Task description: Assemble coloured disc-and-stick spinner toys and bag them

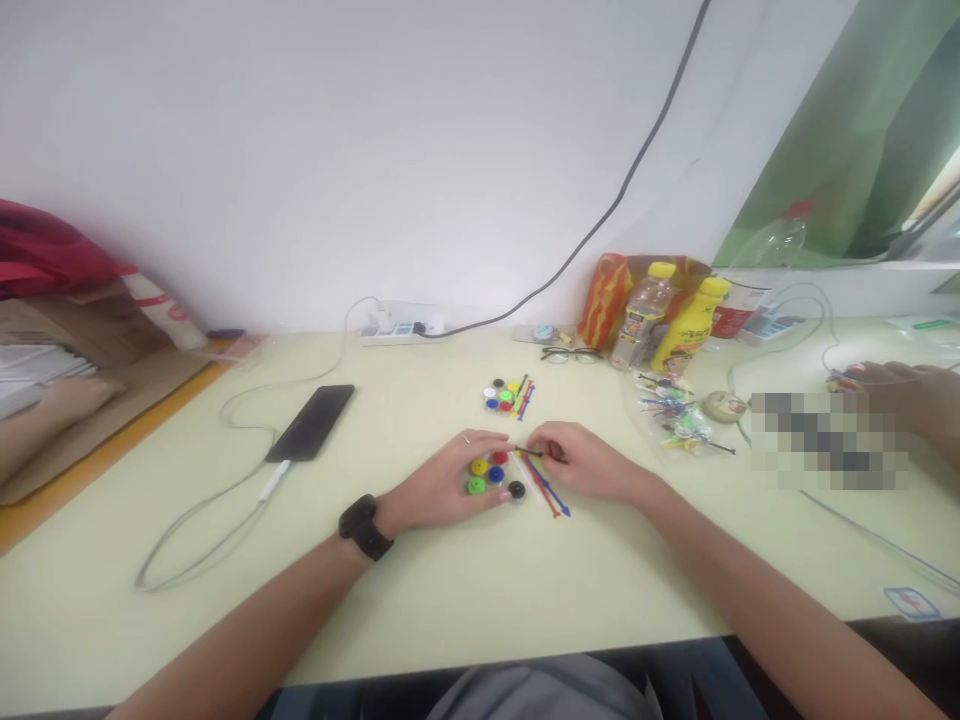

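My right hand (576,458) pinches a thin black plastic arrow (529,451), whose far end points left toward the fingertips of my left hand. My left hand (444,482) curves around a small group of round discs, thumb and fingers apart. In that group are a yellow disc (478,467), a red disc (500,457), a blue disc (496,475) and a green disc (476,486). By the left thumb sits a black disc (517,490). Beside the discs a red arrow (547,499) and a blue arrow (556,494) lie side by side with a pale one.
Farther back lies another set of discs (506,396) with arrows. A clear bag of parts (679,415), a round tin (724,405), bottles (686,325) and glasses (570,354) are to the right. A charging phone (311,423) lies left. Other people's hands (79,397) show at both sides.
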`<state>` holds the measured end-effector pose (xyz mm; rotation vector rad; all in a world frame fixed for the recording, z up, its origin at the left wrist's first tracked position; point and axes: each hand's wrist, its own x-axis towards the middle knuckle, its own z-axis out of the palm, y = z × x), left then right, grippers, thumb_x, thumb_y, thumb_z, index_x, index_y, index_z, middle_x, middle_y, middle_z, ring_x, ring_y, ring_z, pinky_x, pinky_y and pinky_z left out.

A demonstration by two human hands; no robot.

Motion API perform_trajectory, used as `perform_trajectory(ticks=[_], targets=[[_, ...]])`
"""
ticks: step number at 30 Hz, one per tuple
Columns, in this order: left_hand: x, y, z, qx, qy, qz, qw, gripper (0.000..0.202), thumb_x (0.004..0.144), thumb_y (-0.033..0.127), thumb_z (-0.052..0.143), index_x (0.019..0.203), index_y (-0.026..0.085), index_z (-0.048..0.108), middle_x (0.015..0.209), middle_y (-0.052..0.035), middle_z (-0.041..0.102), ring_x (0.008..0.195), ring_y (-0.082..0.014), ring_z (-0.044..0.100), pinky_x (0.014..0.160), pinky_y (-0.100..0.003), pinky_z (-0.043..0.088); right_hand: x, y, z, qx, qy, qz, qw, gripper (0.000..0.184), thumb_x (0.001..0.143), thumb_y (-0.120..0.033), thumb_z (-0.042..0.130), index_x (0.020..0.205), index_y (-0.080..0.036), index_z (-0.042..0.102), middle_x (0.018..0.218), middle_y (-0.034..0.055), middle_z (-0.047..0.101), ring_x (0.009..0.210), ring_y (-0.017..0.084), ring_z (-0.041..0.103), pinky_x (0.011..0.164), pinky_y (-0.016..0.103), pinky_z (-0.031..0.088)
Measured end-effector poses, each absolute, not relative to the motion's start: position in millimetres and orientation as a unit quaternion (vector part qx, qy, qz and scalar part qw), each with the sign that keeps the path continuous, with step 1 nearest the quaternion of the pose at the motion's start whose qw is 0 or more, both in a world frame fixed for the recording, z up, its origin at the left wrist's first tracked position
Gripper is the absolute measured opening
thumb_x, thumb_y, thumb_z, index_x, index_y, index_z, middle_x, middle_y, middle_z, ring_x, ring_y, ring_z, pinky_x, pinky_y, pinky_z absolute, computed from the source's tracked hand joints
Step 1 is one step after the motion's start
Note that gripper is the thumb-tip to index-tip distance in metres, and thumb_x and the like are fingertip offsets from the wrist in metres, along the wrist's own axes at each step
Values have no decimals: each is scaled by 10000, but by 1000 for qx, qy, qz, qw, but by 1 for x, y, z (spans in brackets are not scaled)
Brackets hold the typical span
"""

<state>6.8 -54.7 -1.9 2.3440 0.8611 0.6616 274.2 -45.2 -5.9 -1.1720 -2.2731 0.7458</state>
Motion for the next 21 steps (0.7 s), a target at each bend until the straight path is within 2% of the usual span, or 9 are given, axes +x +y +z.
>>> perform_trajectory(ticks=[4, 8, 11, 15, 18, 21], targets=[[13, -60, -1, 888, 299, 238, 256, 422, 875, 405, 790, 1278, 309, 711, 1474, -87, 572, 1382, -297, 497, 1179, -478, 434, 274, -44, -7, -425, -832, 256, 249, 219, 855, -54, 521, 927, -197, 671, 889, 26, 642, 796, 164, 569, 720, 292, 437], [16, -59, -3, 891, 286, 232, 266, 278, 887, 411, 779, 1149, 315, 773, 1381, -73, 636, 1305, -289, 545, 1145, -468, 461, 277, -43, -9, -429, -833, 245, 250, 188, 861, -59, 501, 894, -199, 622, 930, 33, 626, 818, 172, 574, 748, 305, 440], [14, -56, -4, 883, 297, 236, 278, 242, 901, 411, 764, 1121, 313, 787, 1324, -82, 658, 1259, -283, 576, 1110, -451, 487, 279, -42, -11, -442, -827, 239, 251, 148, 905, -101, 475, 911, -208, 577, 928, 30, 614, 814, 179, 568, 754, 316, 434], [10, -51, -4, 876, 308, 233, 290, 302, 858, 437, 807, 1124, 296, 782, 1295, -94, 661, 1217, -279, 602, 1057, -417, 519, 278, -44, -10, -468, -807, 241, 265, 125, 983, -174, 404, 977, -223, 520, 908, 22, 611, 811, 192, 561, 761, 329, 432], [6, -47, -3, 879, 306, 227, 288, 308, 866, 450, 797, 1124, 284, 773, 1274, -92, 667, 1195, -269, 609, 1043, -403, 521, 273, -50, -6, -465, -809, 250, 257, 92, 990, -293, 507, 1053, -229, 526, 997, 41, 646, 874, 208, 583, 783, 334, 443], [-2, -40, -4, 880, 307, 219, 288, 264, 922, 424, 734, 1139, 276, 760, 1276, -91, 663, 1184, -253, 616, 1023, -389, 533, 267, -57, -4, -460, -822, 245, 229, 279, 926, -406, 659, 1108, -235, 534, 1102, 61, 663, 976, 235, 605, 828, 344, 453]])
